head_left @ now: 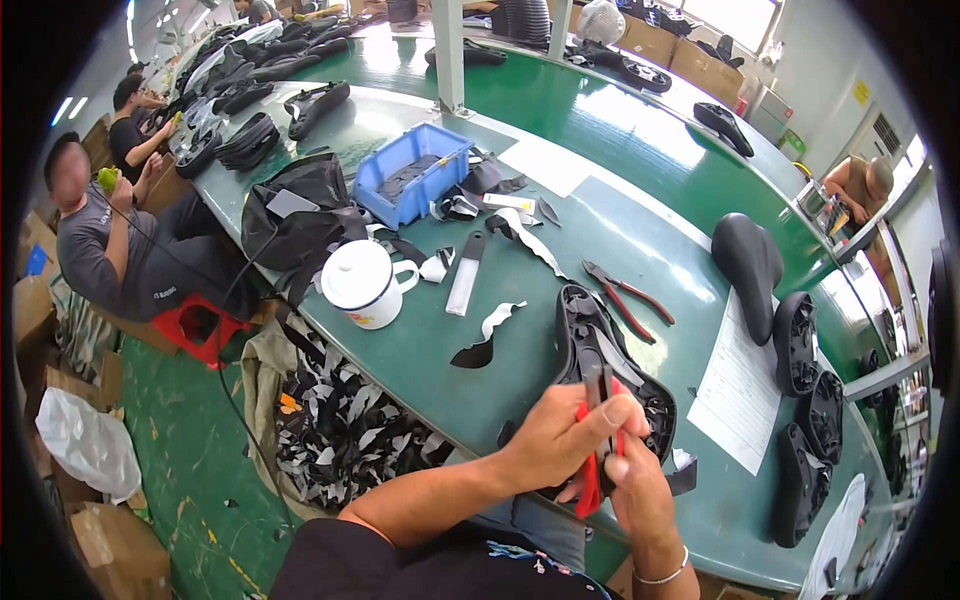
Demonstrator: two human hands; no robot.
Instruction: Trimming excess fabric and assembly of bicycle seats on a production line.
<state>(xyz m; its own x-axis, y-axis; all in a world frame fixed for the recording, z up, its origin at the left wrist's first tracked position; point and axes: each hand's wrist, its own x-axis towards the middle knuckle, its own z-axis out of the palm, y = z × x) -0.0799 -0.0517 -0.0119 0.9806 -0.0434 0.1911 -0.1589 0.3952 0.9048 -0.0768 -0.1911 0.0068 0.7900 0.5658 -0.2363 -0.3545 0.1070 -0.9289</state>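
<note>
Red-handled pliers point(592, 470) sit in my two hands at the near edge of the green tabletop point(600, 230). My left hand point(560, 435) keeps a closed grip around the handles, and my right hand point(640, 490) has its grip closed on them from below. Just behind lies a black bicycle saddle point(590, 340), underside up, touching my fingers. Farther off rest a second pair of pliers point(625, 298), a white mug point(362, 283) and a blue bin point(412, 172).
</note>
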